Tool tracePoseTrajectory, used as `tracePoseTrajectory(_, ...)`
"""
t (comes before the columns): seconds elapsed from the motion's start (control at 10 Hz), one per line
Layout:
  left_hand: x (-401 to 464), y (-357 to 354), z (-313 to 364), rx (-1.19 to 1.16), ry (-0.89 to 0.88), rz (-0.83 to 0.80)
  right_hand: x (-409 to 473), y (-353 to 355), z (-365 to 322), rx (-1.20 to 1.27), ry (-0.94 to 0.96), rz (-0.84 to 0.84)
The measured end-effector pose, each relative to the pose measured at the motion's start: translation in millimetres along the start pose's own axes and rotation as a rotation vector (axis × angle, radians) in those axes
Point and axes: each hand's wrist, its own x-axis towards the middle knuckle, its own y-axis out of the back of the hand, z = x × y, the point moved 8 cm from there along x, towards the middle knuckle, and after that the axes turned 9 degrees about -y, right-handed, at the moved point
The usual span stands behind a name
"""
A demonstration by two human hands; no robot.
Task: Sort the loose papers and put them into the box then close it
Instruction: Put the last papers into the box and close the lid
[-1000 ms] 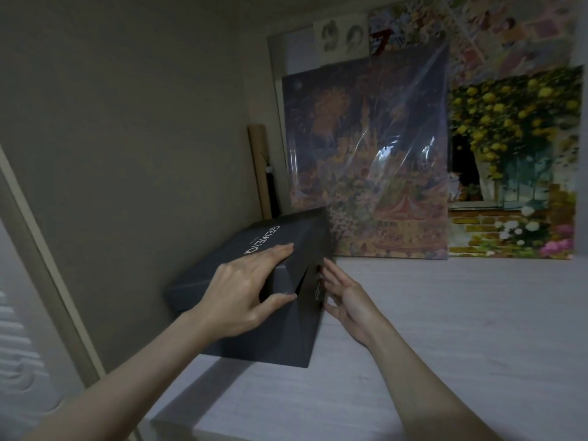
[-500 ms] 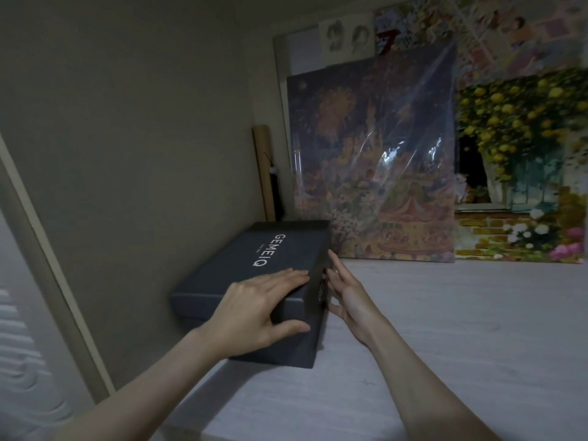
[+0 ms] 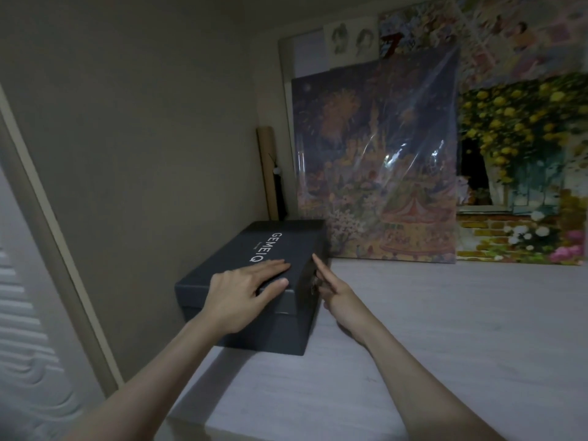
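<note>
Black rectangular cardboard box with white lettering on its lid (image 3: 267, 275) sits flat on the pale wood-grain shelf surface (image 3: 445, 329), left side close to the beige side wall (image 3: 143, 138), far end near the pictures at the back. Lid is on and looks seated all round; no loose papers visible, so sorting and closing look done, likely just positioning the box now.

Left hand (image 3: 241, 297) lies flat on the lid's near part, fingers straight and together, thumb spread along the near right edge, pressing not gripping. Right hand (image 3: 331, 288) is against the box's right side wall, fingers extended, flat to the panel; nothing held.

Handling guess: rigid board, stiff corners, matte finish so not slippery; probably light to moderate with paper inside. Lid is separate, so lifting by the lid alone could pull it off. Better to take hold low on both side walls or under the base. Sliding it needs only flat palms.

Behind: plastic-wrapped fireworks-and-castle painting (image 3: 375, 160) leaning upright, yellow-flower painting (image 3: 525, 160) to its right, brown cardboard tube (image 3: 269, 173) standing in the corner. Pushing too far back could bump the wrapped painting.
</note>
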Motion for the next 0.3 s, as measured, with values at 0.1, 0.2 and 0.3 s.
tracePoseTrajectory(0.1, -0.4, 1.4, -1.6, -0.083, 0.122, -0.012, -13.3, 12.8, -4.6, 0.100, -0.122, 0.120)
tracePoseTrajectory(0.2, 2.3, -1.8, -17.6, -0.307, 0.324, -0.005, -24.6, 35.7, -10.3, 0.221, -0.158, 0.304)
tracePoseTrajectory(0.3, 23.5, -3.3, -13.0, -0.925, 0.451, 0.176, -38.9, 54.4, -30.9, 0.209, -0.150, 0.399)
